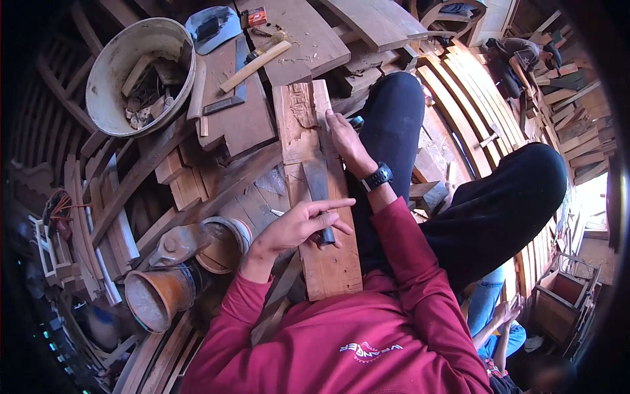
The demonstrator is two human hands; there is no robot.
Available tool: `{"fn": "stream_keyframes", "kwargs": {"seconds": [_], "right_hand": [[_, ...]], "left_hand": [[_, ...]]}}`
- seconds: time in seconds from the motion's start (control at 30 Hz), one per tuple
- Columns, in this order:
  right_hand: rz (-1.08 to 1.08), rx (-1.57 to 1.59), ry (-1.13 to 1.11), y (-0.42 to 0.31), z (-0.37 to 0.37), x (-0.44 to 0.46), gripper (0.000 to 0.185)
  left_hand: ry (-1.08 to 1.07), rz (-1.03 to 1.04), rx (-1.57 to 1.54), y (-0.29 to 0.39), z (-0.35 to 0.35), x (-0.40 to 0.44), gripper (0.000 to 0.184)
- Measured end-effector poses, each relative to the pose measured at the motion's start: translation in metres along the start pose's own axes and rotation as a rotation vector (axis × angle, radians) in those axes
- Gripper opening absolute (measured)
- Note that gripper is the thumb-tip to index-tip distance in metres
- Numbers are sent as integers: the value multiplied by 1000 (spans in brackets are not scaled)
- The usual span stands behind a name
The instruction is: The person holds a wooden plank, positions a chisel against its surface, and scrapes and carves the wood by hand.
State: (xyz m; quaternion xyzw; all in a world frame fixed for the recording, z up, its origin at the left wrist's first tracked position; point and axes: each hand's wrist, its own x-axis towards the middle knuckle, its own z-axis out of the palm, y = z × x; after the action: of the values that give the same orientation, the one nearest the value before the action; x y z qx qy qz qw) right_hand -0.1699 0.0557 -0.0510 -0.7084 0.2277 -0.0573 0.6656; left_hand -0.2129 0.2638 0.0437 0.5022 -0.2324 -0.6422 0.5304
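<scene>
A long wooden board [331, 266] with a roughly chipped hollow near its far end stretches from my lap away from me. My left hand [305, 223] is over the board's nearer half, some fingers stretched out and others round the dark end of a flat steel chisel [315, 178]. The chisel's blade points toward the chipped part. Against the right edge of the board, near the hollow, my right hand [349, 141] grips the wood, thumb on top and the other fingers mostly hidden. A small teal rounded thing [356, 122] shows beside it.
A white bucket [98, 85] of wood scraps stands upper left, beside a metal square [226, 104], a mallet [268, 44] and a cap [213, 27]. Lower left are rusty containers [156, 299]. Curved timbers [459, 118] and a hammer [487, 136] lie right. Other people [492, 315] sit nearby.
</scene>
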Motion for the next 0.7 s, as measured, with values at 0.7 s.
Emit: {"fn": "stream_keyframes", "kwargs": {"seconds": [0.7], "right_hand": [[30,67,-22,-2,0,-3,48]], "left_hand": [[-47,-46,96,-2,6,-1,53]]}}
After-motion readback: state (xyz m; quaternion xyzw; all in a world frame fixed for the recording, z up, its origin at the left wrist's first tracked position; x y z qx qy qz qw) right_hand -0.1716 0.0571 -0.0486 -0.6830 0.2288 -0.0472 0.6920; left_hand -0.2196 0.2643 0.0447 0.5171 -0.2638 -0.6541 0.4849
